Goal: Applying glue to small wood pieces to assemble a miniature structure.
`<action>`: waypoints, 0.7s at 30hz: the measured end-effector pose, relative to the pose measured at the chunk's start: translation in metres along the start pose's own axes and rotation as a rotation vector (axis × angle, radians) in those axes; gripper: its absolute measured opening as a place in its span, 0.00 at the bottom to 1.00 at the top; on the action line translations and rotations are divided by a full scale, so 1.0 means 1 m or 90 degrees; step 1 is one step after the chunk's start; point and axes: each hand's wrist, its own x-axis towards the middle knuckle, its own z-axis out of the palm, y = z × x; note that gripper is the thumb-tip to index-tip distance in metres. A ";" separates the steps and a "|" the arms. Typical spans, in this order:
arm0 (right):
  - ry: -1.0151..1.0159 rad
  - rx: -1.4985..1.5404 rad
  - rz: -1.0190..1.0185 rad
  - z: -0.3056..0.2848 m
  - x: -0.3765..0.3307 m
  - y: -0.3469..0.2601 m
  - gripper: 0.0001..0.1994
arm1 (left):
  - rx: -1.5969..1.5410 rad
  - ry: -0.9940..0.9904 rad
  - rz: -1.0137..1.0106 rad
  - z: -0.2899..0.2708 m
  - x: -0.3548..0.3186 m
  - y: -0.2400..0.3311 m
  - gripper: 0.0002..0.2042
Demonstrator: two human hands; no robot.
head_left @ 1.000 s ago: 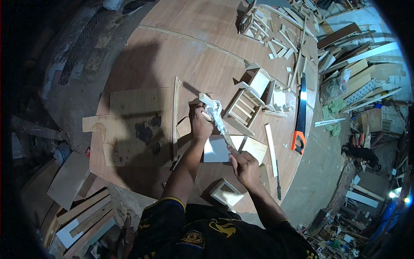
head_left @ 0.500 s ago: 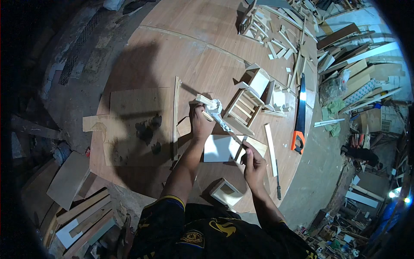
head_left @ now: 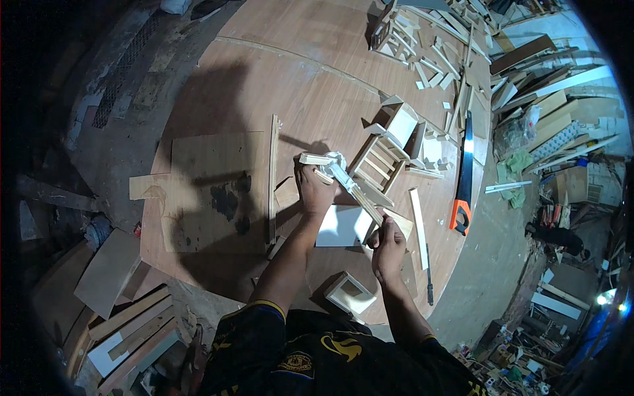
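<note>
Closed around short pale wood pieces (head_left: 316,160), my left hand (head_left: 318,193) is over the middle of the table. Crumpled white material (head_left: 339,170), plastic or cloth, bunches beside its fingers. From there a slim wooden strip (head_left: 366,204) slants down to my right hand (head_left: 389,248), whose fingers are pressed round its lower end. Whether the strip and the wood pieces are joined is hidden by the white material. Under the strip lies a white panel (head_left: 339,228). A slatted wooden frame (head_left: 378,162) stands just beyond it.
An orange-handled saw (head_left: 464,178) lies along the right edge, near a long wood strip (head_left: 419,228) and a thin dark-handled tool (head_left: 429,277). A small open box (head_left: 348,294) sits close to me. A stained board (head_left: 218,158) covers the left; wood offcuts (head_left: 432,69) crowd the far right.
My right hand has changed its hold, its fingers now curled in more. The strip between my hands has turned and shows a broader face. My left hand stays nearly in place.
</note>
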 end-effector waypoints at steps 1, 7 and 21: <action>-0.005 -0.001 0.000 -0.001 0.001 0.002 0.19 | -0.002 0.008 0.012 -0.002 0.001 0.002 0.33; -0.026 -0.031 0.002 -0.001 0.004 0.007 0.19 | -0.034 0.013 0.014 -0.007 0.001 0.015 0.29; -0.006 -0.195 -0.076 0.021 0.002 -0.009 0.17 | -0.007 0.054 0.089 0.002 0.000 0.002 0.30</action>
